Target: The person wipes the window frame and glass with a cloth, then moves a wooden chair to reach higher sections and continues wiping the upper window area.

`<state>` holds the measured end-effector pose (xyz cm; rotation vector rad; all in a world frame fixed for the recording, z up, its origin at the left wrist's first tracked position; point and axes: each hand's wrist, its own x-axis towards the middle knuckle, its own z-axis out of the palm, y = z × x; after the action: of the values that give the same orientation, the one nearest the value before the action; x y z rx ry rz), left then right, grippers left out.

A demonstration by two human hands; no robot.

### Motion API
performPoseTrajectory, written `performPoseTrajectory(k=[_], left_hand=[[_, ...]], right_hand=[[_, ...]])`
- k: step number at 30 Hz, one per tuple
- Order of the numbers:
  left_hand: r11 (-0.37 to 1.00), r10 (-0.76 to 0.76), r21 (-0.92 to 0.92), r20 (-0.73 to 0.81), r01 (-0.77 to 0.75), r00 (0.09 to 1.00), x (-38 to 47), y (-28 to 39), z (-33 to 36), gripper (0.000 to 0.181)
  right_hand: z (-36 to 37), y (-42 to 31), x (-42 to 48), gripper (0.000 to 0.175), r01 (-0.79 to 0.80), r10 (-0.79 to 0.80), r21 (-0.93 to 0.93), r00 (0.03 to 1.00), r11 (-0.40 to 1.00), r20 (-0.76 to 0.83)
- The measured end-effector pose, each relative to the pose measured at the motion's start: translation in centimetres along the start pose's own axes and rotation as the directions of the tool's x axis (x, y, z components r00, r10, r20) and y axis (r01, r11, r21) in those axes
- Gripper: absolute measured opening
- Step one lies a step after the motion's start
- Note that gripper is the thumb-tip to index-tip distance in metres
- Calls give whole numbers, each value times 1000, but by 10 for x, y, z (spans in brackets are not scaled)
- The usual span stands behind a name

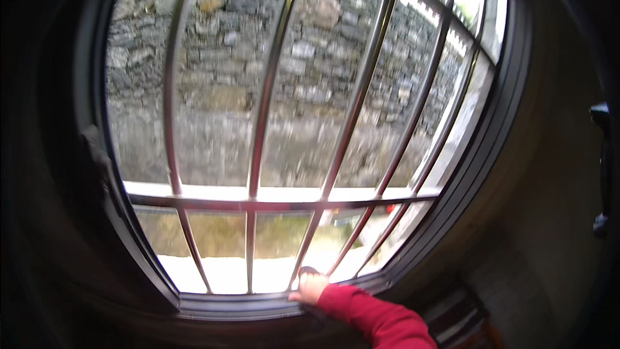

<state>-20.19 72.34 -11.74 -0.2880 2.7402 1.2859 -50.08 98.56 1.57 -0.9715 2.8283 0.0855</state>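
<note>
My right hand (312,287), in a red sleeve, reaches in from the lower right to the bottom of a barred window. Its fingers are closed around a dark object (308,270), which shows above the hand and faintly below it; blur hides what it is. The hand is at the inner edge of the grey metal window frame (237,304), close to the lower ends of the metal bars (264,102). A horizontal crossbar (286,205) joins the bars above the hand. My left hand is out of view.
Beyond the bars stands a rough stone wall (223,58), with a pale ledge (213,190) lower down. A slatted wooden piece (450,312) lies in shadow at the lower right. Some dark object (603,165) is at the far right rim.
</note>
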Motion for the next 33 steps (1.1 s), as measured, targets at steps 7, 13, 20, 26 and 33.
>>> performPoseTrajectory(k=[7,13,20,26,33], left_hand=[[997,80,-1,-38,-80,996,54,7,-27,38],[995,97,-16,-37,-97,995,60,9,-41,38],[998,54,-35,-18,-54,998,61,-9,-38,39],[998,-40,-53,18,41,999,18,-37,-15,40],[975,-208,-84,-35,204,978,-23,-38,-5,42]], right_hand=[[19,9,9,72,156,-154,-101,988,983,26],[27,17,25,65,229,-217,33,954,973,-207],[14,41,37,56,274,-258,112,956,955,-137],[-3,21,28,58,20,-10,-241,999,970,42],[0,63,38,38,190,-197,-78,975,979,-106]])
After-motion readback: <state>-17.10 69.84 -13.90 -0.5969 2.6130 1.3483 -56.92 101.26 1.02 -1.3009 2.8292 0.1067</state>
